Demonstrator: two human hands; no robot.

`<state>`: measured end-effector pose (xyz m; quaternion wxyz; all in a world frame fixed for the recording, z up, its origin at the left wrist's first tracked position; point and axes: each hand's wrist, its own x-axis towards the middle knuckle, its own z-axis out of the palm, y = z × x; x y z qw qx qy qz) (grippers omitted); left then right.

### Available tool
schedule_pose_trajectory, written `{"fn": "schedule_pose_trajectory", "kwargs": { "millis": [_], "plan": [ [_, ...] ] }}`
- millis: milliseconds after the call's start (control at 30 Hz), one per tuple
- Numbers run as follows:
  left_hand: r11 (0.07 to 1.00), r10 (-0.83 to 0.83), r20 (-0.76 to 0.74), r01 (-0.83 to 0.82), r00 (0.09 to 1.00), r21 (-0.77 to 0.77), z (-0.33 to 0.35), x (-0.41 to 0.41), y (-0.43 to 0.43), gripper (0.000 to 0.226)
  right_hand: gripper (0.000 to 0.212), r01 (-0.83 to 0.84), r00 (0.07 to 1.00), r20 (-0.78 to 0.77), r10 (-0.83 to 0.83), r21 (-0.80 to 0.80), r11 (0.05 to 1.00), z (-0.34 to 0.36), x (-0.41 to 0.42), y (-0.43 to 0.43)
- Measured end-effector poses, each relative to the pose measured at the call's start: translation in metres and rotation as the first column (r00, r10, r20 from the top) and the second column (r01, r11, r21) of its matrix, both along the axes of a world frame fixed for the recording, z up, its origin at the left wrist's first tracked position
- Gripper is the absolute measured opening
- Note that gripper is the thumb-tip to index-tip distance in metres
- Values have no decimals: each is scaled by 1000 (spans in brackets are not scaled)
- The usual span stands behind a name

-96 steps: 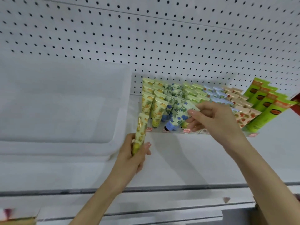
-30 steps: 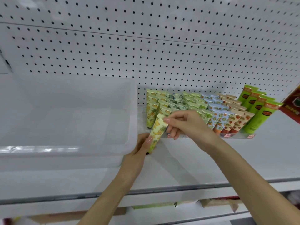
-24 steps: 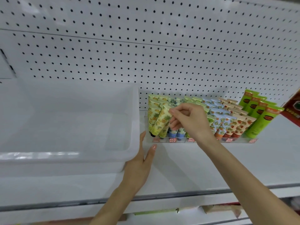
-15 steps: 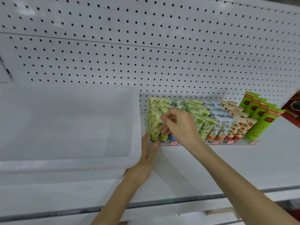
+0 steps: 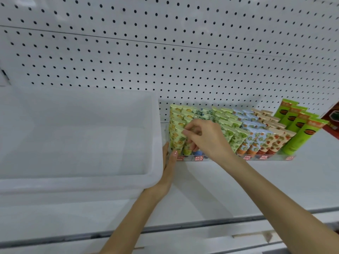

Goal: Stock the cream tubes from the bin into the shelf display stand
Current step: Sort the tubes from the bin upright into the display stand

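A clear display stand point(image 5: 229, 159) on the white shelf holds rows of patterned cream tubes. My right hand point(image 5: 207, 138) reaches into its left end and pinches the top of a yellow fruit-print tube point(image 5: 180, 142) standing in the front row. My left hand point(image 5: 169, 167) lies flat with straight fingers between the translucent bin point(image 5: 150, 143) and the stand's left front corner, fingertips touching the stand. No tubes show inside the bin.
Taller green tubes point(image 5: 300, 129) stand right of the stand, with a red box point(image 5: 332, 121) at the frame's edge. A white pegboard wall point(image 5: 165, 61) rises behind. The shelf's front edge point(image 5: 183, 226) runs below my arms.
My right hand took the yellow tube from my left hand and set it into the stand's left front row. My left hand let go, opened and moved up beside the stand.
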<state>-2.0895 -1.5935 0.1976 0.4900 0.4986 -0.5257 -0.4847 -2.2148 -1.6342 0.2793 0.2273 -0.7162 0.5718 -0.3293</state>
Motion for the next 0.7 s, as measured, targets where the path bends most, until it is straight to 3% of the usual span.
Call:
{"fn": "schedule_pose_trajectory", "kwargs": {
  "millis": [133, 333, 533, 700],
  "plan": [
    [1000, 14, 9, -13, 1000, -20, 1, -3, -4, 41, 7, 4, 1000, -1, -4, -5, 1000, 9, -6, -1],
    [999, 7, -49, -5, 999, 41, -1, -3, -4, 51, 9, 82, 996, -4, -84, -173, 982, 54, -27, -26],
    [998, 50, -68, -46, 996, 51, 1, -3, -4, 49, 7, -86, 956, -282, 87, 15, 996, 52, -16, -50],
    [997, 72, -70, -70, 995, 26, 6, -4, -3, 45, 15, -100, 948, -301, 102, 22, 995, 38, -5, -58]
  ]
}}
